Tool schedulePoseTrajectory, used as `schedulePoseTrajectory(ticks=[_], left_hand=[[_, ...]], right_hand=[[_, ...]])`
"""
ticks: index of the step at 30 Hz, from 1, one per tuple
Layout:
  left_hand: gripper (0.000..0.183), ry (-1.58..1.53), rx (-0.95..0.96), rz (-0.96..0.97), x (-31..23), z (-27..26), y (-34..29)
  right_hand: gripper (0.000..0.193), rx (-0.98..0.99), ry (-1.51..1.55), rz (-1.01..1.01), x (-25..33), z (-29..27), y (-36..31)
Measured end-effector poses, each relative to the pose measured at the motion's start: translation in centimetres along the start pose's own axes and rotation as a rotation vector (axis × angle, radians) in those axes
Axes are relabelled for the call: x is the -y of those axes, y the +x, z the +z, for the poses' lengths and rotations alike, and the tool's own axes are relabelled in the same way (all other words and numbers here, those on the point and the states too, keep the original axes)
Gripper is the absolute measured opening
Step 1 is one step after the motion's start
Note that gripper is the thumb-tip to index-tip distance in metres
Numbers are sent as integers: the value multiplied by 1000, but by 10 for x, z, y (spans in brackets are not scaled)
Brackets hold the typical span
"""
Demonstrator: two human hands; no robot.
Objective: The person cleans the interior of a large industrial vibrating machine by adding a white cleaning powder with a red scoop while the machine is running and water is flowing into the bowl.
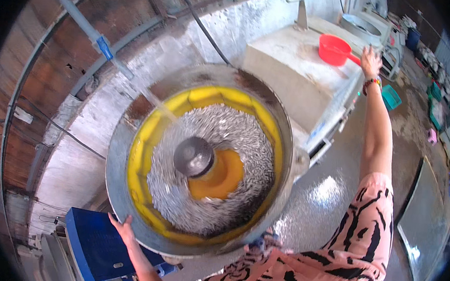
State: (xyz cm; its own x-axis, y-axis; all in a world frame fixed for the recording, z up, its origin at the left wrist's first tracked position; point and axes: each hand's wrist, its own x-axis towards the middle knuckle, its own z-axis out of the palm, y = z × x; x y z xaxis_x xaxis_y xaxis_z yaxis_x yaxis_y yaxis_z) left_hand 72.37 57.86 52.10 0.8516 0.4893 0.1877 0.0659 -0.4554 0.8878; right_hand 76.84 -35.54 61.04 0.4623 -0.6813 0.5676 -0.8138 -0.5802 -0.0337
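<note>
A large round metal tub (272,99) with a yellow lining (138,176) fills the middle. Many small silvery pieces (178,210) lie in a ring inside it, blurred by motion, around a dark central hub (195,156). Water streams in from a grey pipe (77,12). My left hand (122,231) rests at the tub's near-left outer rim, fingers spread, holding nothing. My right arm stretches far to the right, and my right hand (370,63) is closed at the handle end of a red plastic dipper (334,50), which sits on a pale ledge.
The pale ledge (282,66) stands behind and right of the tub. A blue machine housing (92,246) is at the near left. Farther right are a round metal basin (360,27), a green basket (391,97) and a flat metal sheet (422,227) over wet floor (320,199).
</note>
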Motion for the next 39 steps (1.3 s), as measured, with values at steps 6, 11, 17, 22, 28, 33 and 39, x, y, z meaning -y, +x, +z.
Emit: schedulePoseTrajectory(ticks=[6, 11, 17, 22, 28, 33, 39], left_hand=[[80, -105, 33, -43, 9, -13, 2], [70, 38, 70, -105, 37, -18, 13], [59, 80, 85, -66, 19, -28, 1], [57, 60, 90, -89, -7, 9, 12], [59, 25, 23, -95, 0, 47, -2], [60, -28, -15, -173, -15, 55, -3], [59, -31, -121, -115, 47, 74, 28]], right_hand=[[39, 168, 117, -34, -24, 103, 26], [45, 308, 765, 212, -21, 69, 4], [26, 828, 1547, 413, 29, 41, -7], [17, 695, 1777, 427, 31, 27, -4], [20, 972, 1703, 154, 128, -44, -24], [32, 1269, 1579, 27, 225, -75, -49], [24, 1640, 1427, -3, 380, -61, -152]])
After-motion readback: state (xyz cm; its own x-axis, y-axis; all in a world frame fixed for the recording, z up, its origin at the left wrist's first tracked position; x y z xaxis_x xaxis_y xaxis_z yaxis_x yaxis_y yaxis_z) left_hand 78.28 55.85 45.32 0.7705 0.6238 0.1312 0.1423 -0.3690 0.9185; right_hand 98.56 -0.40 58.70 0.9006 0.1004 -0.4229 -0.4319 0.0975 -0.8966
